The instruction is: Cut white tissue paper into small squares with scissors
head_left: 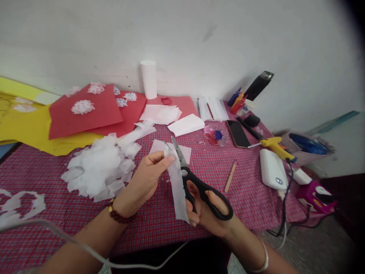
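My left hand (pixel 148 173) pinches the upper end of a narrow strip of thin white paper (pixel 177 190), which hangs down toward me. In my right hand (pixel 208 211) are black-handled scissors (pixel 203 187), with fingers through the loops. The scissor blades point away from me and stand a little apart, with the strip's top beside or between them; I cannot tell exactly which. Behind my hands, a pale paper sheet (pixel 186 153) lies on the checked cloth. Left of my left hand sits a large heap of crumpled white paper pieces (pixel 94 163).
Red sheets with paper puffs (pixel 105 118), yellow sheets (pixel 28 131) and a white paper roll (pixel 149 80) stand along the wall. To the right are a phone (pixel 238 134), a yellow glue gun (pixel 276 147), a white power bank (pixel 272 169) and a wooden stick (pixel 230 177). A white cable (pixel 85 247) crosses the front.
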